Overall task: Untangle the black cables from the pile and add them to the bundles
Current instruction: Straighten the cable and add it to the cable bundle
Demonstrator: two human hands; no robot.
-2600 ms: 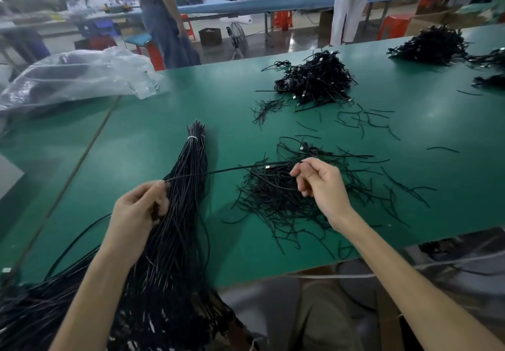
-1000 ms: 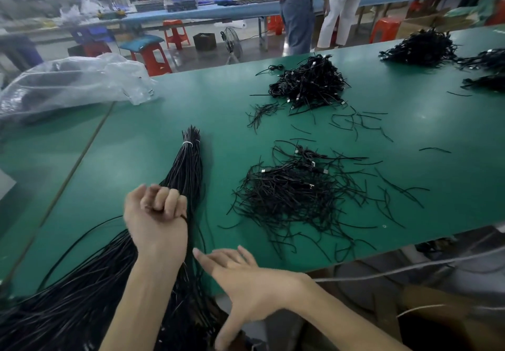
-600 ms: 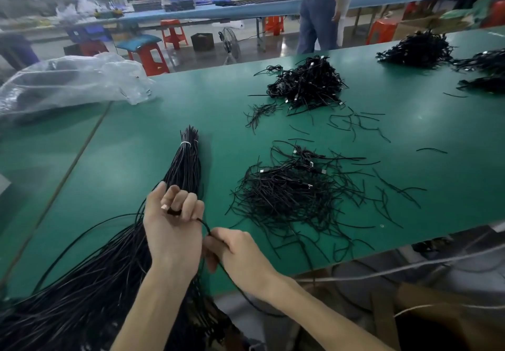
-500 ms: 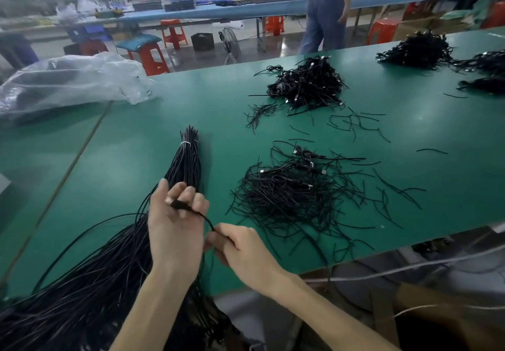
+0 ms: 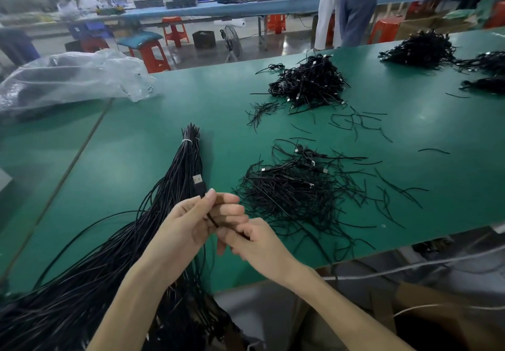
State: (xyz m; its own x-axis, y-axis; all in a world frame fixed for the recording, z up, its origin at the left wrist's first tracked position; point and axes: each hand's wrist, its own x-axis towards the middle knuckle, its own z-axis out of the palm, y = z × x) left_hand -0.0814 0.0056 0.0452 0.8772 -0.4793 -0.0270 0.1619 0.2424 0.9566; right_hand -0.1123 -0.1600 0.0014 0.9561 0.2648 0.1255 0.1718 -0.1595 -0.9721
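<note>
A single black cable (image 5: 199, 184) with a USB plug at its tip sticks up from my left hand (image 5: 188, 222), which grips it just below the plug. My right hand (image 5: 254, 241) pinches the same cable a little lower, close against the left hand. Under both hands lies the long bundle of black cables (image 5: 180, 175), tied with a white band near its far end and fanning out toward the table's near left corner. To the right sits the tangled pile of black cables (image 5: 295, 186) on the green table (image 5: 136, 159).
A second tangled heap (image 5: 308, 82) lies farther back, with more heaps (image 5: 420, 50) at the far right. Loose cable bits (image 5: 358, 123) are scattered between them. A crumpled clear plastic bag (image 5: 71, 77) lies far left. People stand beyond the table.
My right hand left the pile and came down to join the left one. The cable's plug end now sticks up above my left hand, over the bundle.
</note>
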